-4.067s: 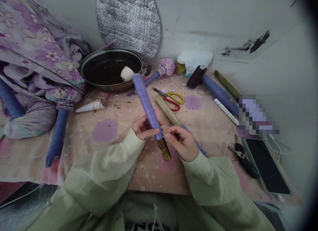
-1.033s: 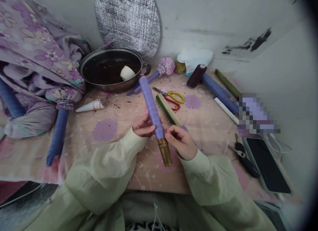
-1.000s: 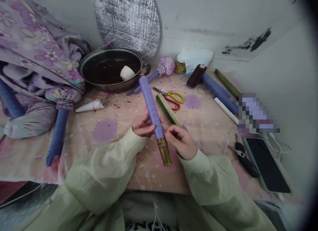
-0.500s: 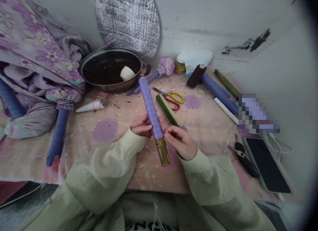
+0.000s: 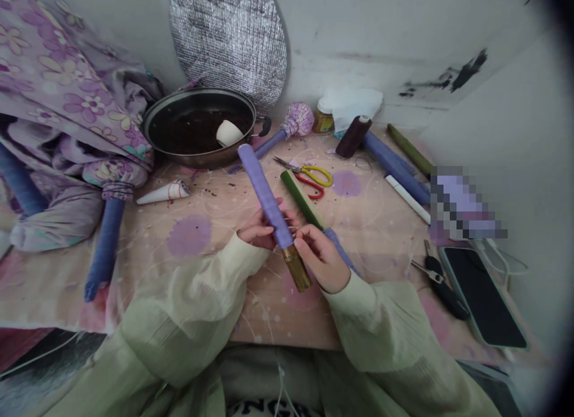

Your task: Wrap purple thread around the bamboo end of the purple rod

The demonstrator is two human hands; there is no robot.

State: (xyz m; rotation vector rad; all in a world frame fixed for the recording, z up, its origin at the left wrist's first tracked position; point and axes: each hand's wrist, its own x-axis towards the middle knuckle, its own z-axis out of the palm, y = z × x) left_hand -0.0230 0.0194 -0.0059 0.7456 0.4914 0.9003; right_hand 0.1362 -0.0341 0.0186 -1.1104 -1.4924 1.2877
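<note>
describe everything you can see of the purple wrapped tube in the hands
The purple-wrapped bamboo tube is a long, straight rod covered in lilac wrapping wound in tight turns, rounded at its far end. Its near end shows bare golden-brown bamboo. It slants across the person's hands, resting against the left hand and touched near the bare end by the right hand.

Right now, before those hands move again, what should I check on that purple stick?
Left hand holding the purple-wrapped bamboo tube: ok.
Right hand at the tube, just above its bare bamboo end: ok.
Yellow-and-red-handled scissors lying close by: ok.
Dark thread spool standing upright: ok.
Wrap's loose end secured: cannot tell.
</note>
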